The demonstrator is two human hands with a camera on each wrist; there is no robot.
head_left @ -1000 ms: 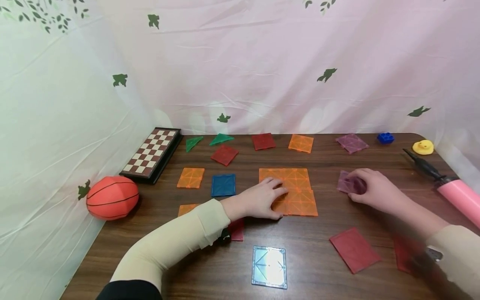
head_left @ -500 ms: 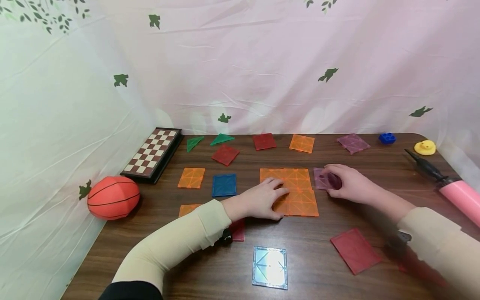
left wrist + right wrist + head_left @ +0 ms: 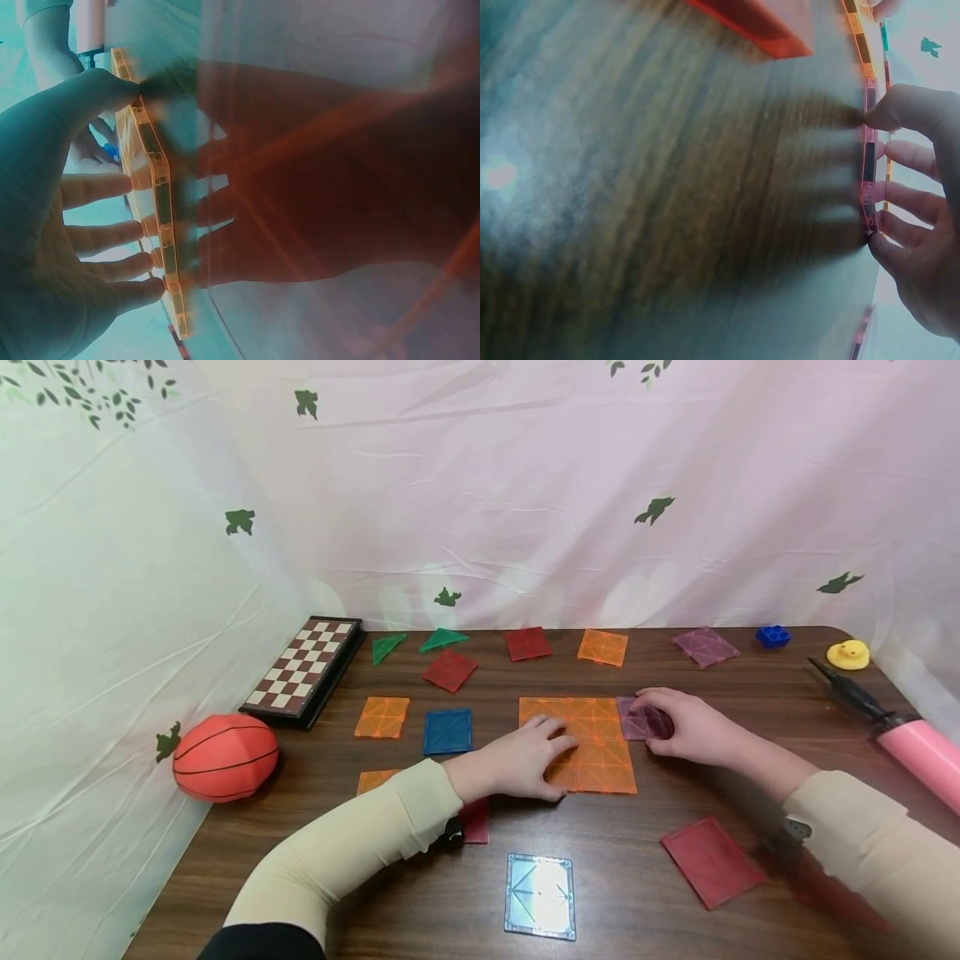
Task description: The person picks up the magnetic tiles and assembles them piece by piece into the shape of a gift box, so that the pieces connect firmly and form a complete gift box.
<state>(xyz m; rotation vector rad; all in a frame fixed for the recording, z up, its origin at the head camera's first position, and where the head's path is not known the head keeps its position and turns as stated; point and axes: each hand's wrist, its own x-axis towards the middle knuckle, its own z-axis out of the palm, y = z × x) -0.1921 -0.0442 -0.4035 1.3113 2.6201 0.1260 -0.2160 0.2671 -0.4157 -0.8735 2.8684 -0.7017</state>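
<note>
Orange see-through magnetic tiles (image 3: 600, 731) lie joined in a square block mid-table. My left hand (image 3: 517, 762) rests on the block's left part with fingers spread; in the left wrist view the thumb touches the near edge of the orange tiles (image 3: 163, 199). At the block's upper right edge sits a purple magnetic tile (image 3: 630, 720), gripped at its edges between thumb and fingers of my right hand (image 3: 693, 727). From the right wrist view, the purple tile (image 3: 869, 161) lies flat, end to end with the orange edge. The hands cover parts of the tiles.
Loose tiles surround the block: blue (image 3: 447, 732), light blue (image 3: 540, 895), red (image 3: 712, 862), another purple (image 3: 705, 647), and green triangles (image 3: 442, 639). A chessboard (image 3: 303, 668) and red ball (image 3: 225, 757) stand left; a pink pump (image 3: 918, 756), yellow duck (image 3: 848, 654) and blue brick (image 3: 772, 637) right.
My right hand has slid the purple tile leftward until it meets the orange block. My left hand has stayed in place on the orange tiles.
</note>
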